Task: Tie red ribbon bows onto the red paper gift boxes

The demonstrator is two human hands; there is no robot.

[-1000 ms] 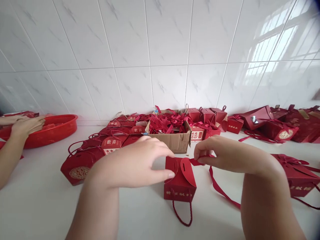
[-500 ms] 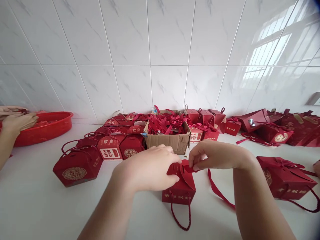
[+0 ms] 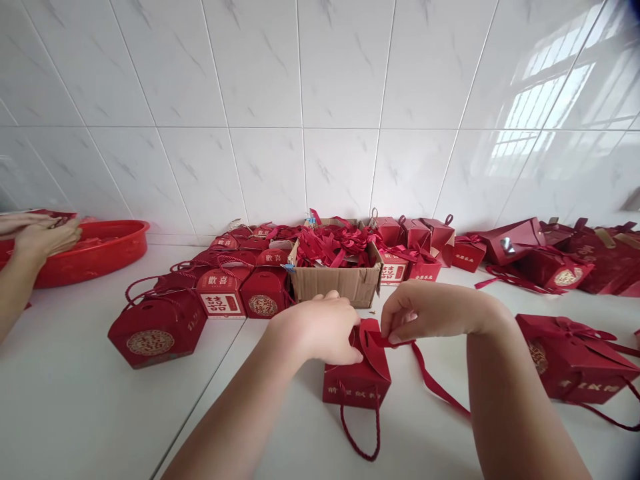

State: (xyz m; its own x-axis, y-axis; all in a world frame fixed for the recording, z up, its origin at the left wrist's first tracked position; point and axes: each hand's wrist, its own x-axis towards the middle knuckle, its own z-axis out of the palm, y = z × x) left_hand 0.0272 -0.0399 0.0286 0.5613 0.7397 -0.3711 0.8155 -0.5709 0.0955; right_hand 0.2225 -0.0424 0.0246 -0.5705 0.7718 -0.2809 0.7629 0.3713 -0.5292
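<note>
A small red gift box (image 3: 356, 389) with gold lettering stands in front of me on the white table, its twisted rope handle (image 3: 363, 455) hanging down towards me. My left hand (image 3: 325, 330) is closed around the left side of the box's top, thumb in front; its other fingertips are partly hidden. Just to the right, my right hand (image 3: 420, 310) pinches a red ribbon (image 3: 436, 385) at the slot in the folded lid. The ribbon's loose length trails right across the table and passes behind my right forearm.
A cardboard box (image 3: 335, 287) of red ribbons stands behind, between rows of finished gift boxes (image 3: 220, 293). One box (image 3: 155, 333) sits at left, a bow-tied one (image 3: 575, 360) at right. Another person's hands (image 3: 47, 233) work over a red basin (image 3: 100, 257). A tiled wall closes the back.
My left hand has shifted slightly right and closer onto the box top. My right hand still pinches the ribbon, and a bit more ribbon shows beside its fingers. The view has shifted slightly.
</note>
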